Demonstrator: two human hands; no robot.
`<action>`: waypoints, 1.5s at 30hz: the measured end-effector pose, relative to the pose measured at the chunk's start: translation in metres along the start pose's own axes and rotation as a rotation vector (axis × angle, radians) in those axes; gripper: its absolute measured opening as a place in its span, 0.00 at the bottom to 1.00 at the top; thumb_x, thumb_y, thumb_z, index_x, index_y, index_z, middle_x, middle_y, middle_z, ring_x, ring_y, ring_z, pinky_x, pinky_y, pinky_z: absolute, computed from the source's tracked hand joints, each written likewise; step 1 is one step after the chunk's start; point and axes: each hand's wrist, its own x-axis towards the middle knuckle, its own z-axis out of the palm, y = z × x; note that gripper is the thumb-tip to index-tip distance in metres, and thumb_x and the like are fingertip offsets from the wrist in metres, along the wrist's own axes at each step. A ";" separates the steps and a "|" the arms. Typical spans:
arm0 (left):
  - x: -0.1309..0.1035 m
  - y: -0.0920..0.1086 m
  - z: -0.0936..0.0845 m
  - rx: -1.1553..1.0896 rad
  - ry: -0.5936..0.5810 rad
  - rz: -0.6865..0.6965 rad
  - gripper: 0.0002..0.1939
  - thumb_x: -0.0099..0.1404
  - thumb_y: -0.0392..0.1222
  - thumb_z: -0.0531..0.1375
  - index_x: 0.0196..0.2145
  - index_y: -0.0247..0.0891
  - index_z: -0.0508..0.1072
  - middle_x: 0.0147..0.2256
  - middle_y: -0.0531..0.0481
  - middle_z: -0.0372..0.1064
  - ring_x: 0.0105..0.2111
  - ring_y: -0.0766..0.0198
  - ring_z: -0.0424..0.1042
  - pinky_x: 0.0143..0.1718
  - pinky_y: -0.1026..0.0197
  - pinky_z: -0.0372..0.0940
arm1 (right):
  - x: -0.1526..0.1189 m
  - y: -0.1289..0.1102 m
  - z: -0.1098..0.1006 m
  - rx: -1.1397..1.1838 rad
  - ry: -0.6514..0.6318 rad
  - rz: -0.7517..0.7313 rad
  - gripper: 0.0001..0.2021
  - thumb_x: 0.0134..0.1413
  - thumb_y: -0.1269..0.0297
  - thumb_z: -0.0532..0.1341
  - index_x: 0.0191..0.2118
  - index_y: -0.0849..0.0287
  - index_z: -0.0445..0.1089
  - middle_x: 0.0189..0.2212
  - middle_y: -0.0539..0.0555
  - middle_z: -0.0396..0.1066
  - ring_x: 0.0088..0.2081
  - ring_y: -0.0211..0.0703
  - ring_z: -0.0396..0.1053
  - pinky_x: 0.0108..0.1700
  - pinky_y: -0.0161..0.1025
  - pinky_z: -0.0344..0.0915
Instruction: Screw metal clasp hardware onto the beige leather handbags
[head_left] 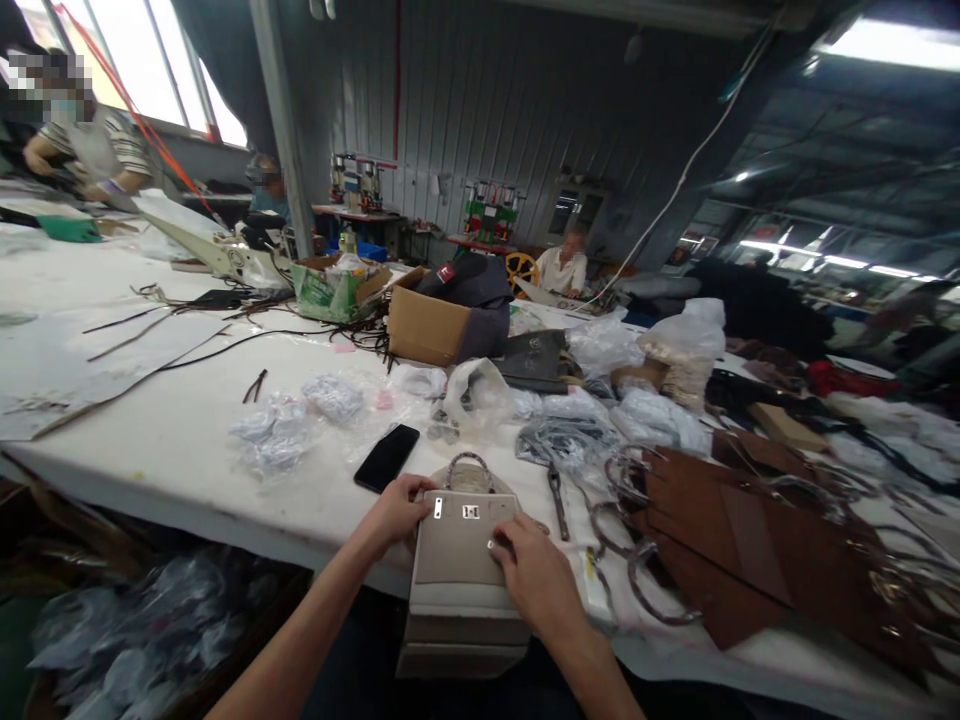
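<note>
A beige handbag point(459, 560) leans at the front edge of the table, its handle point(469, 462) standing up behind the top edge. Two silver metal fittings show on its flap, a narrow plate point(438, 508) at the left and a turn-lock plate point(471, 512) in the middle. My left hand point(396, 515) grips the bag's upper left corner, fingers closed on it. Over the flap's right side, my right hand point(536, 570) pinches a small silver metal piece point(492, 545) between thumb and fingers. Part of that piece is hidden by the fingertips.
A black phone point(387, 458) lies beyond my left hand. Right of the bag are pliers point(557, 500) and brown leather bag pieces point(720, 540). Plastic-wrapped parts point(277, 435) and a cardboard box point(424, 325) sit farther back. Several people work beyond the table point(187, 440).
</note>
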 end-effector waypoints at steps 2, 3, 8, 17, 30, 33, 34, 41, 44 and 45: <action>0.000 0.000 0.001 -0.023 -0.008 -0.014 0.21 0.57 0.39 0.64 0.47 0.33 0.84 0.45 0.43 0.82 0.45 0.50 0.79 0.47 0.56 0.69 | -0.005 -0.002 0.006 -0.051 0.007 -0.019 0.11 0.62 0.77 0.65 0.37 0.50 0.75 0.42 0.54 0.77 0.43 0.54 0.77 0.37 0.45 0.63; 0.000 0.000 0.001 -0.029 -0.012 -0.022 0.21 0.56 0.39 0.64 0.48 0.33 0.84 0.45 0.43 0.82 0.45 0.50 0.79 0.47 0.56 0.69 | -0.007 -0.003 0.008 -0.075 0.015 -0.031 0.13 0.61 0.79 0.64 0.36 0.50 0.75 0.42 0.55 0.77 0.43 0.54 0.76 0.37 0.45 0.63; 0.003 0.007 -0.004 -0.006 -0.105 -0.075 0.23 0.56 0.38 0.65 0.50 0.32 0.83 0.44 0.43 0.82 0.45 0.50 0.79 0.44 0.58 0.69 | -0.012 -0.008 0.007 -0.196 0.011 -0.072 0.17 0.58 0.86 0.58 0.38 0.53 0.74 0.45 0.59 0.77 0.47 0.57 0.75 0.44 0.48 0.67; 0.007 0.063 0.003 0.353 0.048 0.106 0.15 0.69 0.33 0.61 0.51 0.36 0.82 0.56 0.39 0.78 0.58 0.49 0.74 0.63 0.52 0.65 | -0.017 -0.023 -0.010 -0.228 -0.166 0.042 0.19 0.65 0.85 0.54 0.50 0.57 0.76 0.49 0.59 0.78 0.53 0.57 0.75 0.54 0.50 0.71; 0.014 0.064 0.090 0.637 -0.053 0.216 0.18 0.64 0.32 0.69 0.52 0.35 0.81 0.56 0.37 0.76 0.59 0.44 0.73 0.65 0.49 0.65 | -0.015 0.015 -0.022 0.086 0.081 0.054 0.16 0.68 0.77 0.56 0.52 0.52 0.74 0.45 0.56 0.80 0.46 0.52 0.78 0.47 0.44 0.69; 0.018 0.062 0.100 0.658 -0.034 0.233 0.18 0.63 0.35 0.71 0.51 0.33 0.80 0.55 0.35 0.74 0.58 0.42 0.71 0.64 0.47 0.65 | 0.002 0.028 -0.039 0.164 0.138 -0.037 0.17 0.69 0.76 0.54 0.52 0.52 0.75 0.47 0.57 0.78 0.51 0.52 0.75 0.54 0.46 0.69; 0.019 0.062 0.102 0.659 -0.027 0.221 0.17 0.63 0.35 0.71 0.50 0.33 0.79 0.54 0.35 0.74 0.58 0.42 0.71 0.63 0.47 0.65 | 0.009 0.030 -0.043 0.182 0.117 -0.095 0.17 0.68 0.77 0.53 0.49 0.53 0.76 0.47 0.57 0.76 0.52 0.52 0.74 0.55 0.47 0.69; 0.023 0.062 0.114 0.652 0.011 0.193 0.27 0.60 0.29 0.68 0.57 0.32 0.74 0.56 0.35 0.74 0.59 0.43 0.69 0.61 0.49 0.65 | 0.036 0.037 -0.043 0.076 -0.110 -0.294 0.10 0.67 0.73 0.63 0.51 0.56 0.75 0.50 0.59 0.71 0.55 0.55 0.70 0.59 0.51 0.71; 0.025 0.059 0.114 0.590 -0.024 0.230 0.28 0.59 0.27 0.66 0.58 0.34 0.76 0.53 0.38 0.77 0.56 0.45 0.72 0.60 0.50 0.67 | 0.040 0.045 -0.034 0.028 -0.132 -0.303 0.06 0.70 0.73 0.62 0.47 0.57 0.74 0.49 0.59 0.71 0.54 0.54 0.70 0.58 0.51 0.72; 0.025 0.057 0.113 0.561 -0.036 0.248 0.25 0.59 0.27 0.66 0.55 0.35 0.78 0.52 0.39 0.78 0.55 0.46 0.73 0.59 0.51 0.67 | 0.042 0.047 -0.032 0.016 -0.129 -0.314 0.06 0.71 0.73 0.61 0.46 0.57 0.74 0.49 0.58 0.71 0.53 0.53 0.70 0.58 0.50 0.71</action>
